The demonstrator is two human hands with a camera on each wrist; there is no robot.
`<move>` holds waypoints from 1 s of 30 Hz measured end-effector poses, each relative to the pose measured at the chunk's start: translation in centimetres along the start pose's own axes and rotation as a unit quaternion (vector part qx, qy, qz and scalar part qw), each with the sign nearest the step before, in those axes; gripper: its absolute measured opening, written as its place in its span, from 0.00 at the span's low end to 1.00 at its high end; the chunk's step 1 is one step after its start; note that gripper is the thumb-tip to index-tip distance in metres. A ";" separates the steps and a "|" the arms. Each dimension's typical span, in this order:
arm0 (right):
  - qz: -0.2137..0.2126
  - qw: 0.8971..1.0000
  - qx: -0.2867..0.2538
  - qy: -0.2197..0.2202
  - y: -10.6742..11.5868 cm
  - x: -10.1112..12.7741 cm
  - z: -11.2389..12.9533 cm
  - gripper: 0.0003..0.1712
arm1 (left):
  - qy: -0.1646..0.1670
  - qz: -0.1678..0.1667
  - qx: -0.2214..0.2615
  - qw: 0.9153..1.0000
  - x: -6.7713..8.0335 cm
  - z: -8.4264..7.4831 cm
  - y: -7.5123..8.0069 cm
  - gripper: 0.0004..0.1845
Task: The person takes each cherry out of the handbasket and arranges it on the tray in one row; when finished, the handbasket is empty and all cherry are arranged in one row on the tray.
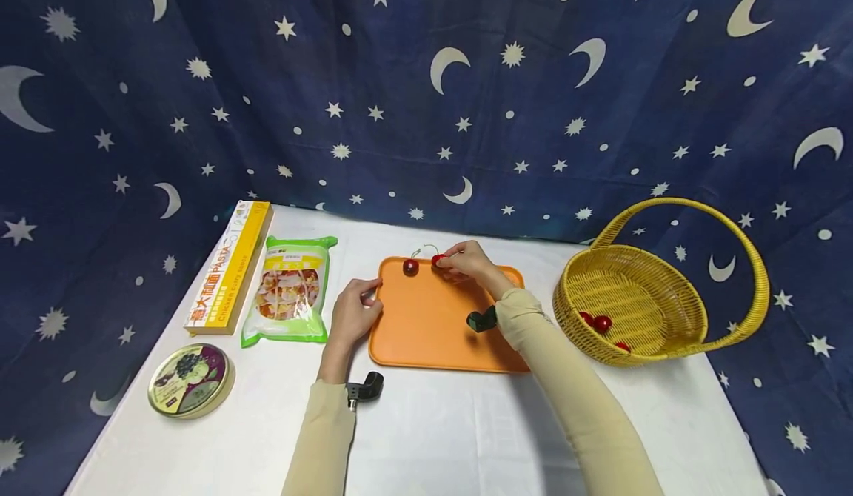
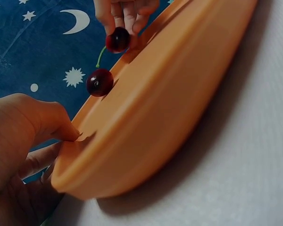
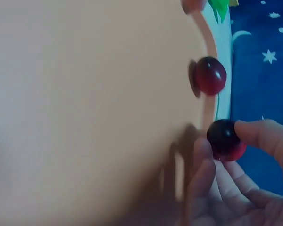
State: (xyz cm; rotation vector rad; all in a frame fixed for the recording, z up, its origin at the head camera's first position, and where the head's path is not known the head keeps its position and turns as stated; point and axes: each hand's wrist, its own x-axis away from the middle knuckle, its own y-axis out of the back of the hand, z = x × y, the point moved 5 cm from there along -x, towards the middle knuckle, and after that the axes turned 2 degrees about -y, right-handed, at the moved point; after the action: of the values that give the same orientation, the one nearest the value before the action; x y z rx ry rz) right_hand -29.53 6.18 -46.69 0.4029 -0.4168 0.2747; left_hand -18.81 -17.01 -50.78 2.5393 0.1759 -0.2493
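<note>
My right hand (image 1: 472,262) pinches a dark red cherry (image 3: 224,140) with a green stem between thumb and fingertips, at the far edge of an orange tray (image 1: 433,326). A second cherry (image 1: 410,267) sits on the tray just left of it, near the far rim. At the tray's left side, my left hand (image 1: 353,312) grips the rim; in the left wrist view the thumb (image 2: 61,122) lies over the inner side, with the other fingers outside and partly hidden by the tray.
A yellow woven basket (image 1: 566,296) with a tall handle stands at right, several red cherries (image 1: 602,323) inside. To the left are a pasta box (image 1: 229,270), a green-edged food packet (image 1: 289,289) and a round tin (image 1: 189,380). A dark blue star-patterned curtain (image 1: 400,74) hangs behind the white table.
</note>
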 end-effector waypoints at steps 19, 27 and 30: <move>-0.049 0.999 0.008 -0.002 -1.6 -0.4 -0.4 0.12 | 0.013 0.008 0.008 1.000 -0.1 0.0 -0.1 0.24; -0.047 0.999 -0.006 -0.009 -1.9 -0.5 -0.6 0.14 | 0.017 0.007 0.007 1.000 -0.1 0.1 -0.1 0.25; -0.045 0.999 -0.008 -0.009 -2.1 -0.6 -0.7 0.13 | 0.017 0.007 0.006 1.000 -0.1 0.2 -0.1 0.24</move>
State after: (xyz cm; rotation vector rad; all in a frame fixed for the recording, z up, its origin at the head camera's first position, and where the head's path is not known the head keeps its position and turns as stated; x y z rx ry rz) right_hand -29.09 4.53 -48.19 0.4073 -0.4167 0.1803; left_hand -18.92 -17.09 -50.99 2.5560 0.1697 -0.2012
